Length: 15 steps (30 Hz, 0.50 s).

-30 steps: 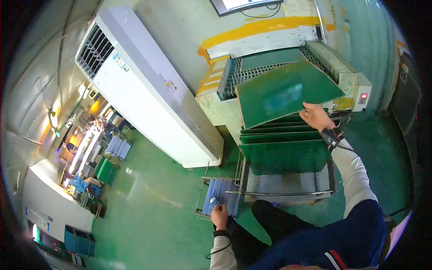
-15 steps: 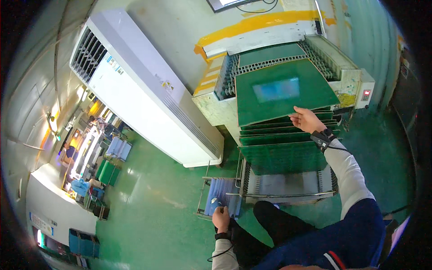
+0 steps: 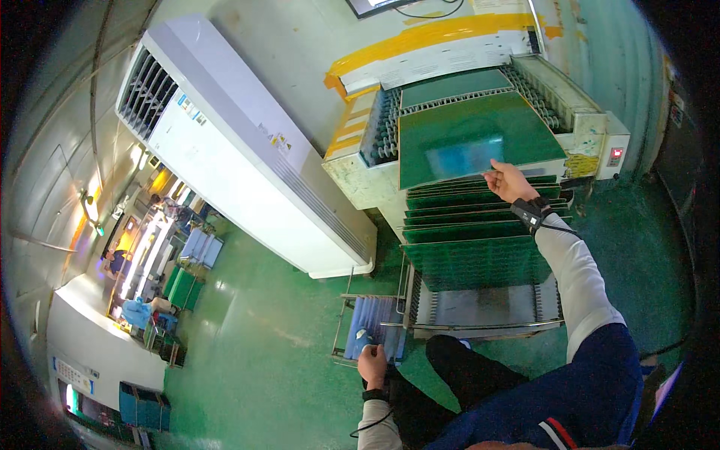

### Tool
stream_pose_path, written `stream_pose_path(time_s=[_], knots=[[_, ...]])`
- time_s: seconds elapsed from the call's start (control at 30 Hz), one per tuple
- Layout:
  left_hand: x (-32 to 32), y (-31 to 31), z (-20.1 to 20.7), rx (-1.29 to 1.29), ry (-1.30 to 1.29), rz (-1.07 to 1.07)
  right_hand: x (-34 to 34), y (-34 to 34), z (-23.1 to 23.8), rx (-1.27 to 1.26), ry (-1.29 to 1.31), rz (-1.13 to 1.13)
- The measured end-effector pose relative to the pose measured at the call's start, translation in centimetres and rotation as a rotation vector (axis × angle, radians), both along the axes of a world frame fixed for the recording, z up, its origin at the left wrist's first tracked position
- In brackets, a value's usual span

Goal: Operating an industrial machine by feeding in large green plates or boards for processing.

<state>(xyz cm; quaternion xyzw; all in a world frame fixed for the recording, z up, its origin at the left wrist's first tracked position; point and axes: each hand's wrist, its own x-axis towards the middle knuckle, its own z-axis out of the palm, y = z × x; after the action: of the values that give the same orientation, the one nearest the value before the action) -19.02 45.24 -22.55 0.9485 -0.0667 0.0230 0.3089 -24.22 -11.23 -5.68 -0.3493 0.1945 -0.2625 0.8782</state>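
My right hand (image 3: 511,184) pinches the near edge of a large green panel (image 3: 469,146) that looks like a circuit board. The panel lies tilted over the near end of a roller conveyor (image 3: 382,127), and a bluish glare shows on it. Another green panel (image 3: 454,88) rests on the rollers farther in. Below my right hand, several green panels (image 3: 476,262) stand upright in a slotted rack (image 3: 487,326). Low at the centre, my left hand (image 3: 372,366) is closed beside a small blue-and-white object (image 3: 362,339). Whether its fingers hold that object is unclear.
A tall white air conditioner (image 3: 255,165) stands left of the conveyor. A low rack with bluish sheets (image 3: 371,319) sits beside the panel rack. A control box with a red display (image 3: 615,156) is on the conveyor's right. Farther left are work benches and people (image 3: 120,262).
The panel in my right hand has slid farther onto the conveyor, away from me. My right hand has moved slightly forward with it. My left hand stays nearly in place.
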Motion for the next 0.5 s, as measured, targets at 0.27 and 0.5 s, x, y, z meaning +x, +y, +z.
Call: stream_pose_path(time_s=[0.27, 0.5], knots=[[0.1, 0.0, 0.1, 0.019, 0.012, 0.0, 1.7, -1.9, -0.8, -0.007, -0.004, 0.02], [0.0, -0.7, 0.6, 0.049, 0.032, -0.007, 2.4, -3.7, -1.2, -0.005, 0.018, 0.006]])
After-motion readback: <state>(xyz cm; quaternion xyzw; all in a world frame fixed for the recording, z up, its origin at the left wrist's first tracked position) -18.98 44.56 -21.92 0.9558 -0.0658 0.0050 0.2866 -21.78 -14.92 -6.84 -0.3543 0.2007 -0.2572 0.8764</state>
